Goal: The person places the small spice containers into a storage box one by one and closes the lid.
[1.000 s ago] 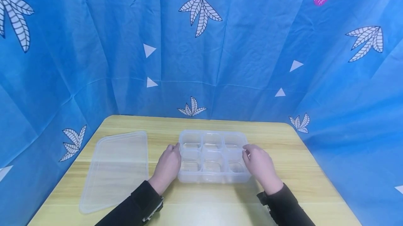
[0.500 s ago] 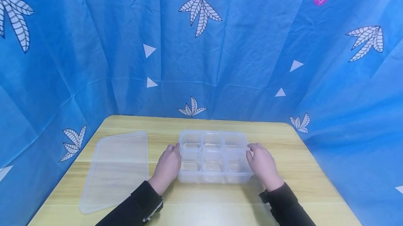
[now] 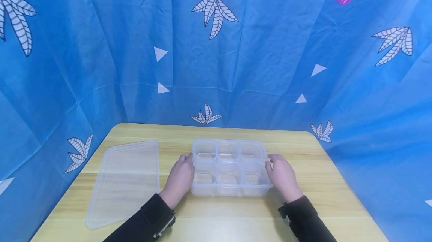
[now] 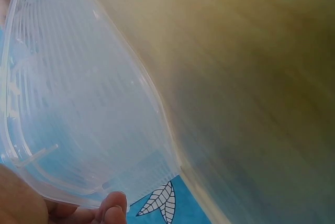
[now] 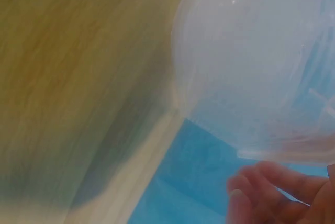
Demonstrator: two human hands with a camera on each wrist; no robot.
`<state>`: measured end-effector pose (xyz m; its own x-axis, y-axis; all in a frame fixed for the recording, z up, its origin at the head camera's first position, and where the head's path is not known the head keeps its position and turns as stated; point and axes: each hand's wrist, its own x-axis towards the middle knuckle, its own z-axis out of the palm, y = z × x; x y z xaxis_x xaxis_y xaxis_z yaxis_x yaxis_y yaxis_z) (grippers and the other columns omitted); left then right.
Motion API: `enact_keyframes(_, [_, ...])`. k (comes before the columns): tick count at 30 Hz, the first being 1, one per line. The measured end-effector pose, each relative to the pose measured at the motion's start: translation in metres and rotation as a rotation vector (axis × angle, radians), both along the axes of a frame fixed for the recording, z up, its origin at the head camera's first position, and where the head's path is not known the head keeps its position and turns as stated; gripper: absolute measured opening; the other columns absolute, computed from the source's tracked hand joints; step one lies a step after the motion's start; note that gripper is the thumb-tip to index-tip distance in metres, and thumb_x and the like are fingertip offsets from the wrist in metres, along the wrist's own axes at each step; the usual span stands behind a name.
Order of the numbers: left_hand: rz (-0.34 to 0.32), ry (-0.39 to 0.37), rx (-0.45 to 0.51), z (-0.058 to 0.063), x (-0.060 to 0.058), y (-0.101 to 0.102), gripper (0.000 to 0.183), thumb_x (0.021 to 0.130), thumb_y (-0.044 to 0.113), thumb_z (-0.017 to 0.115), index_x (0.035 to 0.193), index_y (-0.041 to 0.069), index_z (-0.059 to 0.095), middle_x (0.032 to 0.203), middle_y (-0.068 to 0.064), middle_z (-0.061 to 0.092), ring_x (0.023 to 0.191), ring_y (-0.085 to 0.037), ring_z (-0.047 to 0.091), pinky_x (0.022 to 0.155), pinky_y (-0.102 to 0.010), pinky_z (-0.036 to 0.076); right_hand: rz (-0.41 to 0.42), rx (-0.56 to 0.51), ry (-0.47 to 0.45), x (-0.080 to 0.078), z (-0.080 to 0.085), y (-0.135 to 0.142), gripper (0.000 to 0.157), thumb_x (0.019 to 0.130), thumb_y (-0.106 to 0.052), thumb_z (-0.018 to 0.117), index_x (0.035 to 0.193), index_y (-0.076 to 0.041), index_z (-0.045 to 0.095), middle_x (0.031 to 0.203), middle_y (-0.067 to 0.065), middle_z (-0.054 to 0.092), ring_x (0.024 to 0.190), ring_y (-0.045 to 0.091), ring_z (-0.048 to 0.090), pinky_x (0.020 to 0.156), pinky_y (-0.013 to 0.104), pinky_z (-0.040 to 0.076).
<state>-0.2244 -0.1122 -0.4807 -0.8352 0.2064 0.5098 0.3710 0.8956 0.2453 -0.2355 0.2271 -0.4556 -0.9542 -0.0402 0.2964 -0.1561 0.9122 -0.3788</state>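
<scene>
- Clear plastic box (image 3: 228, 162) with 6 compartments stands on the table (image 3: 229, 219) between its left and right edges.
- Left hand (image 3: 180, 176): fingers bent against the box's left side; whether they pinch it cannot be told.
- Right hand (image 3: 282, 176): fingers loosely parted, just beside the box's right side.
- Translucent lid (image 3: 126, 185) lies flat near the table's left edge.

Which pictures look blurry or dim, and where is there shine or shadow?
Head view: sharp and bright, pale glare on the near part of the table, a shadow beneath the right hand. Left wrist view: dimmer, table grain smeared, small glints on the clear box. Right wrist view: hazy, box edges soft, a shadow across the table.
</scene>
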Motion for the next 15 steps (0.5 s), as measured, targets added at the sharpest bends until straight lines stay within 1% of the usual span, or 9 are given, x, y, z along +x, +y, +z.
enact_keyframes(4, [0.004,-0.001,-0.002,-0.0003,-0.0006,0.0003,0.032,0.095,-0.004,0.055,0.122,-0.02,0.059,0.092,-0.023,0.063,0.07,-0.02,0.057,0.058,-0.026,0.053,-0.003,-0.005,-0.009,-0.0014,-0.0011,-0.0002,0.035,0.097,-0.012,0.058,0.125,0.008,0.061,0.102,0.018,0.069,0.091,0.035,0.066,0.077,0.049,0.056])
enact_keyframes(7, [0.004,-0.003,-0.005,-0.0004,-0.001,0.0004,0.032,0.095,-0.004,0.055,0.123,-0.02,0.058,0.092,-0.023,0.064,0.07,-0.02,0.057,0.058,-0.026,0.053,-0.008,-0.012,-0.037,-0.0027,-0.0018,-0.0006,0.036,0.098,-0.011,0.057,0.128,0.008,0.059,0.099,0.017,0.07,0.084,0.031,0.067,0.072,0.047,0.056])
enact_keyframes(11, [0.003,-0.004,-0.006,-0.0002,-0.001,0.0,0.032,0.095,-0.003,0.056,0.123,-0.02,0.058,0.092,-0.023,0.064,0.069,-0.019,0.057,0.057,-0.026,0.052,-0.026,-0.024,-0.076,-0.0042,-0.0042,-0.0011,0.039,0.1,-0.013,0.055,0.133,0.006,0.056,0.098,0.016,0.071,0.079,0.027,0.066,0.069,0.044,0.056])
enact_keyframes(15, [-0.001,-0.012,0.008,-0.0006,-0.0008,-0.0004,0.032,0.095,-0.003,0.056,0.123,-0.019,0.059,0.091,-0.022,0.064,0.067,-0.018,0.055,0.056,-0.025,0.051,-0.029,-0.036,-0.084,-0.0048,-0.0064,-0.0012,0.039,0.1,-0.014,0.054,0.134,0.006,0.056,0.097,0.016,0.071,0.075,0.024,0.064,0.067,0.041,0.056])
